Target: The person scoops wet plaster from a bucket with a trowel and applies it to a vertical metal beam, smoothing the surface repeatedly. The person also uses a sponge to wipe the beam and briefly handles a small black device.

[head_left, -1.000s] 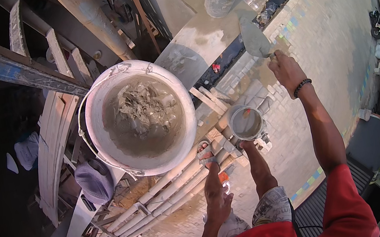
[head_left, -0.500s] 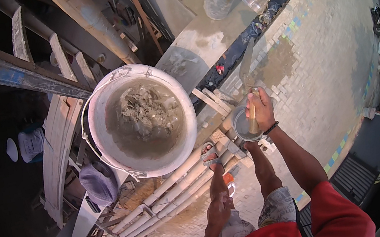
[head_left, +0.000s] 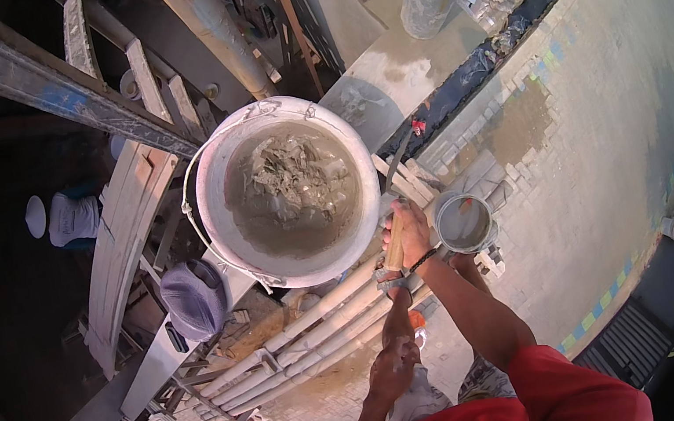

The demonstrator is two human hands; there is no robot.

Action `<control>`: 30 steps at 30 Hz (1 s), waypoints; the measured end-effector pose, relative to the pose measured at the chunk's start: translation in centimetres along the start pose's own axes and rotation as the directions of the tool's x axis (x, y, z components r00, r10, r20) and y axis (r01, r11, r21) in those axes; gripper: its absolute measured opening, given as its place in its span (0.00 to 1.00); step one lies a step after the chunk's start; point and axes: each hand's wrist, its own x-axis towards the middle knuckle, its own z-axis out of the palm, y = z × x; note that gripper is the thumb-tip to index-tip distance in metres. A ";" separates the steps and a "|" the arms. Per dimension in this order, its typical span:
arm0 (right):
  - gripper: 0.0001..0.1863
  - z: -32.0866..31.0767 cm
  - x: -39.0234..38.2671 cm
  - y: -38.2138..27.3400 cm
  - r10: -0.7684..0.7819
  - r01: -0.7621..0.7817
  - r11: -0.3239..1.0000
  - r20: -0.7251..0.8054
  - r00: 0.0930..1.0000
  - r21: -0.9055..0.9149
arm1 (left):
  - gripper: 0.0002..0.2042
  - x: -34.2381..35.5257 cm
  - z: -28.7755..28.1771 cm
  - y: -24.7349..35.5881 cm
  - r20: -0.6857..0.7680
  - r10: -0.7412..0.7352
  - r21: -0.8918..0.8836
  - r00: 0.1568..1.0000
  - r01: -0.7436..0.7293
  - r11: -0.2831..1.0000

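My right hand [head_left: 409, 232] grips a trowel by its wooden handle [head_left: 396, 251]. The trowel's thin dark blade [head_left: 404, 150] is seen nearly edge-on, beside the right rim of a large whitish bucket [head_left: 206, 198]. Wet grey mortar [head_left: 291, 178] lies heaped in that bucket, with soupy mix around the lump. Low in front of my leg hangs my left hand [head_left: 395, 368], smeared with pale mortar; its fingers look loosely extended, with nothing visible in them. A smaller clear bucket [head_left: 464, 222] with greyish water stands to the right of my right hand.
Long poles [head_left: 314, 339] run below the large bucket. A grey cap [head_left: 194, 301] rests on a board at its lower left. Metal and wooden beams [head_left: 59, 96] cross the upper left. A dark trench [head_left: 475, 73] borders the paving [head_left: 597, 167]. Another person [head_left: 74, 217] is at the far left.
My right hand has carried the trowel left, from over the smaller bucket to the large bucket's edge. The blade has turned from broad side to nearly edge-on. My view has shifted a little.
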 end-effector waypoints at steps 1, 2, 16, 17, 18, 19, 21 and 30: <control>0.12 -0.9 -1.6 0.2 0.011 -0.012 1.000 -0.032 0.999 -0.008 | 0.20 -0.4 -1.0 1.0 -0.001 0.004 -0.002 1.000 -0.004 1.000; 0.12 -2.0 -3.2 0.3 0.022 -0.024 1.000 -0.060 0.998 -0.019 | 0.19 -0.9 -2.0 2.0 -0.012 -0.032 -0.025 0.999 0.032 0.999; 0.06 -21.3 -26.6 -15.3 -0.301 -0.103 0.664 -0.391 0.870 -0.741 | 0.52 4.9 -12.8 6.6 -0.156 -0.452 -0.973 0.878 -0.059 0.222; 0.06 -21.6 -27.8 -15.8 -0.332 -0.098 0.653 -0.401 0.854 -0.751 | 0.54 5.8 -13.4 6.6 -0.136 -0.449 -0.977 0.883 -0.043 0.211; 0.06 -21.9 -28.9 -16.1 -0.342 -0.097 0.641 -0.397 0.851 -0.761 | 0.53 6.6 -13.7 6.3 -0.151 -0.447 -0.970 0.882 -0.046 0.237; 0.06 -22.1 -29.9 -16.3 -0.355 -0.091 0.635 -0.395 0.847 -0.767 | 0.52 7.5 -14.0 6.1 -0.169 -0.438 -0.962 0.883 -0.050 0.270; 0.06 -22.6 -31.3 -16.2 -0.373 -0.075 0.644 -0.398 0.838 -0.761 | 0.41 9.0 -14.8 6.2 -0.158 -0.372 -0.947 0.915 -0.034 0.319; 0.09 -23.6 -35.0 -11.0 -0.382 -0.015 0.729 -0.425 0.821 -0.684 | 0.27 10.4 -16.3 5.6 -0.034 -0.227 -0.949 0.973 0.040 0.313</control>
